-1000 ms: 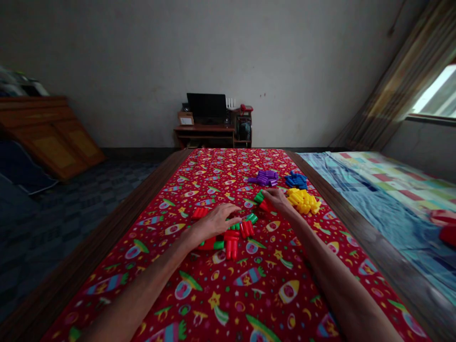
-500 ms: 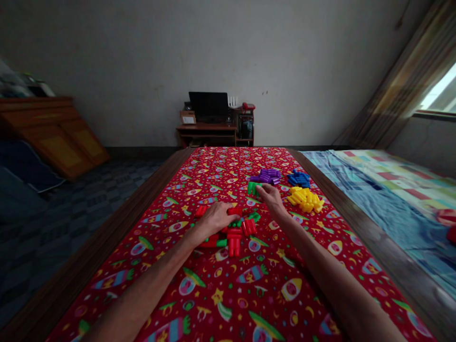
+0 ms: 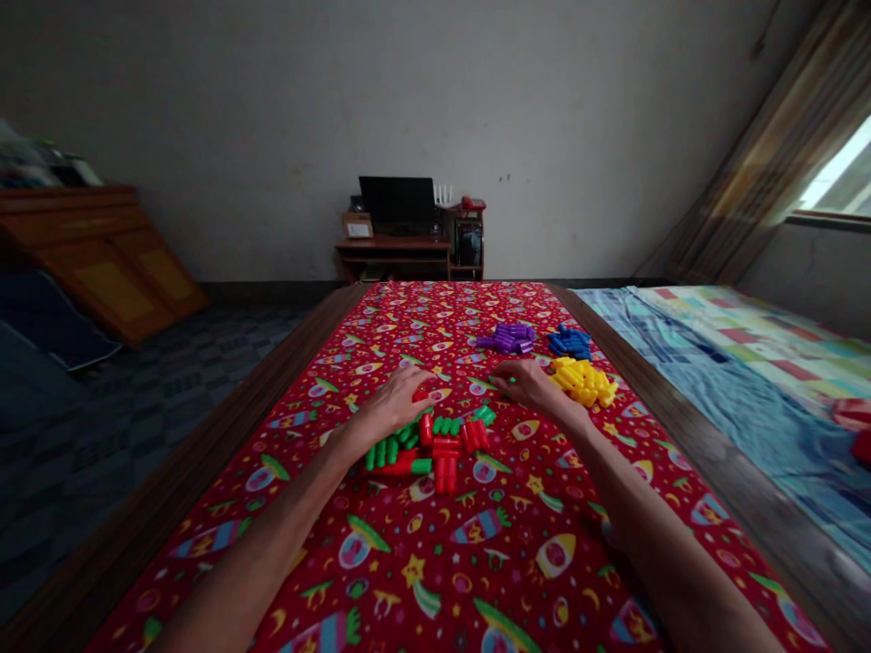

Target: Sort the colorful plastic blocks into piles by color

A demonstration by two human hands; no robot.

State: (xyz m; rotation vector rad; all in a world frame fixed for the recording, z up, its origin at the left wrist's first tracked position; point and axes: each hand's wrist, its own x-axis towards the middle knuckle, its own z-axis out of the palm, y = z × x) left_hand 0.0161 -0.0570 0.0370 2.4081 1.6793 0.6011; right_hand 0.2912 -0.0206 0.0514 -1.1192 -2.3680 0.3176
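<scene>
My left hand (image 3: 393, 404) lies palm down, fingers curled, at the far left edge of a mixed pile of red and green plastic pegs (image 3: 439, 442). What its fingers cover is hidden. To the right, my right hand (image 3: 529, 384) is closed, with a bit of a green peg (image 3: 509, 379) showing at its fingertips. It sits just left of the yellow peg pile (image 3: 583, 382). Farther back lie a purple pile (image 3: 507, 338) and a blue pile (image 3: 570, 342). All rest on a red cloth with a rocket print (image 3: 435, 562).
The cloth covers a long wooden platform (image 3: 687, 426). A patchwork blanket (image 3: 741, 363) lies to its right, and checked floor (image 3: 136, 399) to the left. A desk with a monitor (image 3: 398, 201) stands at the far wall. A curtain and window are at right.
My left hand has slid off the mixed pile to the far left, uncovering several green pegs. My right hand has drawn back toward the yellow pile with the green peg.
</scene>
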